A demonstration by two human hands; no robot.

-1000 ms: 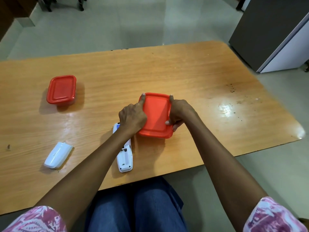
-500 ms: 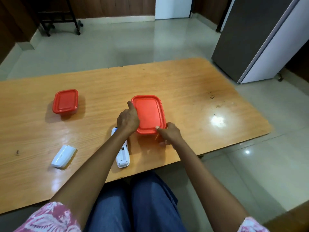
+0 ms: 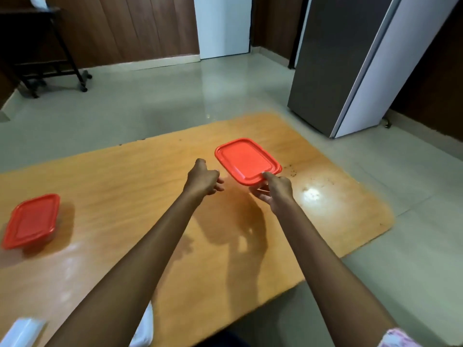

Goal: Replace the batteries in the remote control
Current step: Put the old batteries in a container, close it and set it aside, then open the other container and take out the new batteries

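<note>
My right hand (image 3: pixel 275 191) grips the near corner of a red-lidded container (image 3: pixel 244 160) and holds it out over the far right part of the wooden table (image 3: pixel 120 196). My left hand (image 3: pixel 203 180) hovers just left of the container, fingers loose and holding nothing. Only a white sliver of the remote control (image 3: pixel 146 329) shows at the bottom edge, the rest hidden under my left forearm. The white battery cover (image 3: pixel 21 330) lies blurred at the bottom left corner.
A second red-lidded container (image 3: pixel 30 220) sits at the table's left edge. A grey and white cabinet (image 3: pixel 350 58) stands on the floor beyond the table's right side. A dark wheeled stand (image 3: pixel 37 58) is at the far left.
The red container has gone from beside the remote to the far right of the table in my right hand. My left hand has come off it. The view has tilted upward.
</note>
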